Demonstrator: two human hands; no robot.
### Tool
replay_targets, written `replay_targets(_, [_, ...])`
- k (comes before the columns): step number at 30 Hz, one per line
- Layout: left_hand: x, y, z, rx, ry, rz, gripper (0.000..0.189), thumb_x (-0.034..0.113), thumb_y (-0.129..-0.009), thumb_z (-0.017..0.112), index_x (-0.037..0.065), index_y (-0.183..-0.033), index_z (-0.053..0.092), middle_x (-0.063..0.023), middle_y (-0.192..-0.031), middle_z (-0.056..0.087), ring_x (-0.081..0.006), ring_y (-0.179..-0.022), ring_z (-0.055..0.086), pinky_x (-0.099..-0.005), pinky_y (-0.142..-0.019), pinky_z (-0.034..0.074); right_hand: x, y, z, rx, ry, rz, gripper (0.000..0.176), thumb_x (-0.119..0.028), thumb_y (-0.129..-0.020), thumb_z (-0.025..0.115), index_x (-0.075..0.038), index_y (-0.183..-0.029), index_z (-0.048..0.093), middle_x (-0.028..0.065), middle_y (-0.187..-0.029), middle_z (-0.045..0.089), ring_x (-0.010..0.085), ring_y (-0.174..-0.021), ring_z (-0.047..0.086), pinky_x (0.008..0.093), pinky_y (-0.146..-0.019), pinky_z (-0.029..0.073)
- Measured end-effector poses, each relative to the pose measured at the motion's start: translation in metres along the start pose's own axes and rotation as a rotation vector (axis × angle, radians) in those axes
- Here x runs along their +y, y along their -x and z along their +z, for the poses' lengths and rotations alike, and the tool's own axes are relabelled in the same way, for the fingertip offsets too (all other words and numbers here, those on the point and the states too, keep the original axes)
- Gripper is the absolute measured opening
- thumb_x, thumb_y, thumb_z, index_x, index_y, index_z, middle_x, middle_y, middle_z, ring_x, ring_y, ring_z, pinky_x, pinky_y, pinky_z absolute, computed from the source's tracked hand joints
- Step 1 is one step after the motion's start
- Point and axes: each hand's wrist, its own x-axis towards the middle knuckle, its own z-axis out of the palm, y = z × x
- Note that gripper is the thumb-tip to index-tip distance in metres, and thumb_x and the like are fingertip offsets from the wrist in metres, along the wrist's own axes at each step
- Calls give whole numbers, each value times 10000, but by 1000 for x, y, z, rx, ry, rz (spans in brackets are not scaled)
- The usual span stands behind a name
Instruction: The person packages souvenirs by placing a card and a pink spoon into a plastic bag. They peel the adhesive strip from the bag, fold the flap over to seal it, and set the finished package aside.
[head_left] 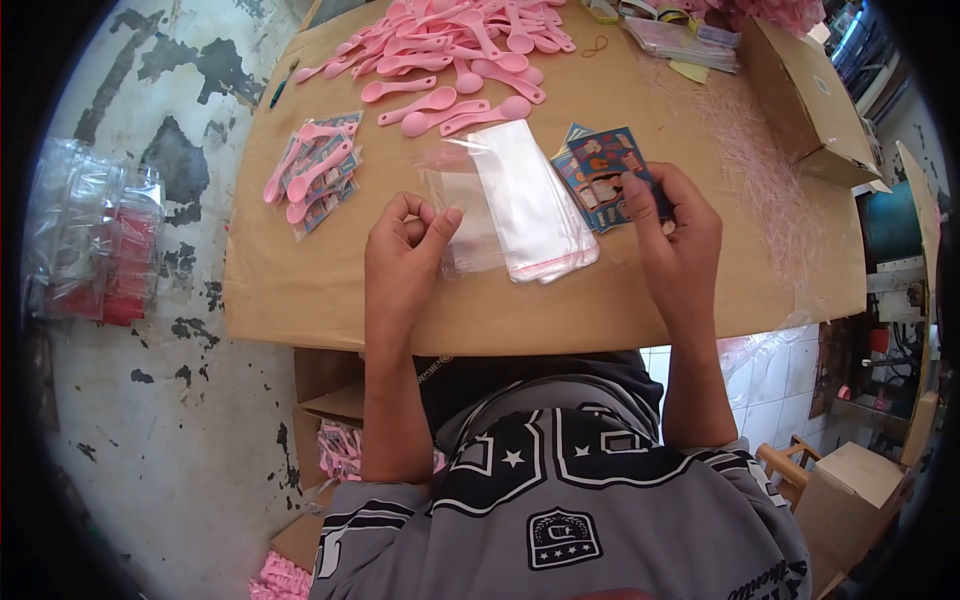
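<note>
My left hand (402,245) pinches the edge of a clear plastic bag (468,215) between thumb and fingers. Beside that bag, partly under it, lies a stack of clear bags (535,195) with a pink line near the lower edge. My right hand (685,235) grips a printed blue card (606,160), thumb on its face. More blue cards (575,190) lie fanned underneath, next to the bag stack. To the left, several bagged pink spoons with cards (318,172) rest in a small heap. Loose pink measuring spoons (430,102) lie beyond my hands.
A large pile of pink spoons (470,35) covers the table's far side. A cardboard box (800,95) stands at the right edge, near pale pink shreds (745,165). Flat plastic packs (685,45) and a rubber band (595,46) lie at the back. A pen (284,84) sits far left.
</note>
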Motion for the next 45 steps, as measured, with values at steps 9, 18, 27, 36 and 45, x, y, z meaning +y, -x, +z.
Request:
replay_targets(9, [-6,6,28,-159,275,64,250,154,-1058,667,-31,-1213,601,-120,-867,799,-33,-606,589,-198,-521,393,-19,21,28,-255,-250,-85,204,-168,-1082,603,29,-1122,638,119,-880,671,191,-840,639,345,-760,507])
replay_targets(18, [-17,1,3,6,98,144,243,147,-1065,647,-36,-1222,618,-127,-877,782,-120,-696,710,-243,-627,540,-11,19,37,-371,357,-342,116,-144,-1031,611,-30,-1015,623,174,-848,654,351,-889,631,478,-812,463])
replay_targets(27, [-2,5,4,98,711,112,331,142,-1040,687,10,-1326,588,-185,-1239,727,-231,-1089,748,-306,-892,621,-18,13,22,-245,-132,70,170,-148,-1032,689,7,-1103,689,90,-803,681,139,-677,612,288,-641,474])
replay_targets(36, [18,10,53,-68,741,113,376,99,-1034,688,-15,-1373,569,-173,-1166,761,-239,-1110,745,-366,-917,617,-10,10,15,-409,-621,407,212,-192,-1068,670,9,-1136,676,-19,-832,671,29,-697,576,204,-628,459])
replay_targets(45, [7,10,60,-80,700,130,384,125,-1036,698,-31,-1365,577,-153,-1093,782,-191,-1035,752,-347,-883,620,-10,13,7,-447,-548,387,219,-194,-1069,662,10,-1145,683,0,-903,673,30,-685,572,199,-610,469])
